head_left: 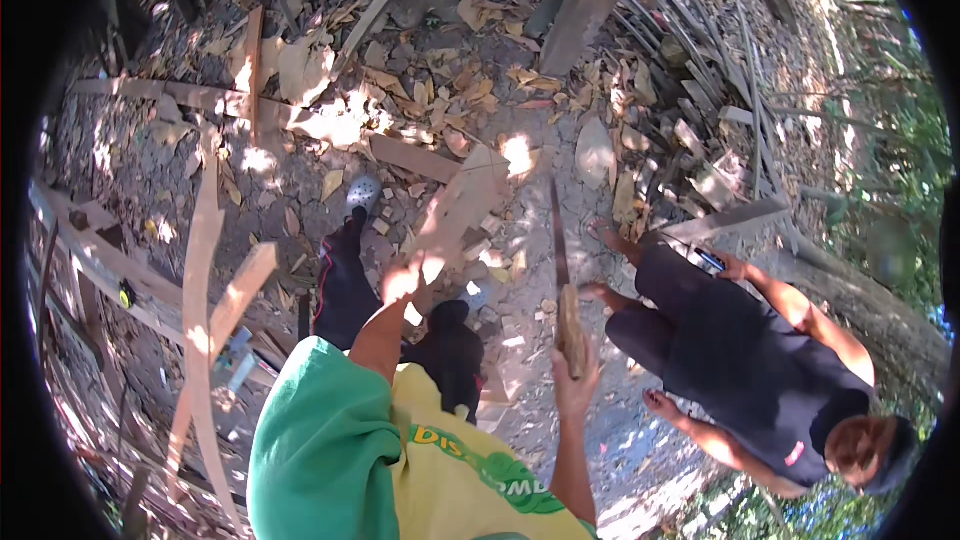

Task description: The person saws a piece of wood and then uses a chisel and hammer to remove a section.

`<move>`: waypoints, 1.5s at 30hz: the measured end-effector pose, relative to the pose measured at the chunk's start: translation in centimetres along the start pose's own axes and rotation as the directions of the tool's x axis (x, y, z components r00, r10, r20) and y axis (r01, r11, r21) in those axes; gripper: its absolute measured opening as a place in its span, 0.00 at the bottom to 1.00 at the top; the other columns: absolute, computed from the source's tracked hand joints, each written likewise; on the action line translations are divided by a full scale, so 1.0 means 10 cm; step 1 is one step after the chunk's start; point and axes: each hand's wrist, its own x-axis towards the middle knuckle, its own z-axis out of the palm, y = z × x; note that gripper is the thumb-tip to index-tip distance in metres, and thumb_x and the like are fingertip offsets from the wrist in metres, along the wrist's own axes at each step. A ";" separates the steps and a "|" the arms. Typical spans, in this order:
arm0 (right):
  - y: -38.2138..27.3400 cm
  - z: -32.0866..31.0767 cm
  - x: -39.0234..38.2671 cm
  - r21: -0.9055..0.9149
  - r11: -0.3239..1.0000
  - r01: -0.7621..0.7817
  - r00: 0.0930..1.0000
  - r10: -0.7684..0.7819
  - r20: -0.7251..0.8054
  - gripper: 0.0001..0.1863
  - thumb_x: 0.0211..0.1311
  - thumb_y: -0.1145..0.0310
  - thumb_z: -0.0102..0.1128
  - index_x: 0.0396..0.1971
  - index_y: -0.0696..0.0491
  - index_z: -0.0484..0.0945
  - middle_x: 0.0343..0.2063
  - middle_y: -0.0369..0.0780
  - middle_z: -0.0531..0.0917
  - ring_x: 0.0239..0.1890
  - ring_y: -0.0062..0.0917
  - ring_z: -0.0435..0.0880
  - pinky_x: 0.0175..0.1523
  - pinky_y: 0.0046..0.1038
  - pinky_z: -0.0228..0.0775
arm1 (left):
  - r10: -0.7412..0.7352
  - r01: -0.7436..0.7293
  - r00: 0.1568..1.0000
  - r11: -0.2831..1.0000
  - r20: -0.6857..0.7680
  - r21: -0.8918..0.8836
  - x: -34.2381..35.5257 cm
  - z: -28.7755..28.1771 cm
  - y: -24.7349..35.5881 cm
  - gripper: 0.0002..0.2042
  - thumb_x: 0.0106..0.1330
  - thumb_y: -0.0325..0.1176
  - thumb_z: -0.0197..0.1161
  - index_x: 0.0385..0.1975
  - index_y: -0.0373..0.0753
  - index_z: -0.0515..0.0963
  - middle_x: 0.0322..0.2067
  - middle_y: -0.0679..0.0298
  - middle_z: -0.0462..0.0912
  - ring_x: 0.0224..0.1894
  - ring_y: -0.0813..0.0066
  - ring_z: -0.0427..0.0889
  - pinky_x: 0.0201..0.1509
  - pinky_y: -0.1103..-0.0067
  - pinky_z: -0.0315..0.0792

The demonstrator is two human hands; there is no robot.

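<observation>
My left hand (403, 282) grips the near end of a flat wooden board (465, 202), which slants away from me above the ground. Sunlight glares on the fingers, so their exact grip is hard to see. In my right hand (577, 385) is a machete (569, 325), its pale wooden handle closed in my fingers. Its long, dark, narrow blade points away from me, to the right of the board and apart from it.
A person (760, 350) in dark clothes is close on my right, holding a small dark device (710, 259). Crossed planks (203, 310) stand at left. A post (597, 5) rises ahead, with a stick pile (700, 70) beside it. Dry leaves and wood chips litter the ground.
</observation>
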 end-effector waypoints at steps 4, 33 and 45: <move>0.76 -0.15 0.03 0.221 0.969 -0.107 0.991 0.085 0.104 0.34 0.62 0.63 0.72 0.65 0.62 0.71 0.41 0.38 0.82 0.39 0.20 0.80 0.46 0.25 0.74 | -0.241 0.195 0.916 0.966 -0.321 -0.170 -0.18 0.13 0.17 0.33 0.68 0.67 0.55 0.52 0.38 0.80 0.49 0.44 0.84 0.54 0.39 0.82 0.58 0.54 0.73; 2.16 1.08 0.62 0.536 0.794 0.286 0.927 -0.372 0.056 0.14 0.62 0.70 0.69 0.44 0.61 0.80 0.27 0.35 0.81 0.30 0.19 0.78 0.38 0.25 0.73 | -0.065 0.097 0.792 0.995 -0.607 0.020 -0.31 0.24 0.25 0.32 0.68 0.66 0.54 0.40 0.38 0.82 0.33 0.40 0.86 0.42 0.39 0.87 0.51 0.56 0.79; 2.83 0.95 0.48 0.483 0.811 0.329 0.902 -0.421 0.094 0.33 0.57 0.77 0.69 0.65 0.64 0.74 0.35 0.36 0.84 0.35 0.18 0.81 0.45 0.24 0.76 | -0.045 0.088 0.775 0.996 -0.630 0.036 -0.32 0.24 0.24 0.33 0.69 0.66 0.52 0.37 0.35 0.82 0.33 0.40 0.87 0.43 0.41 0.88 0.52 0.56 0.79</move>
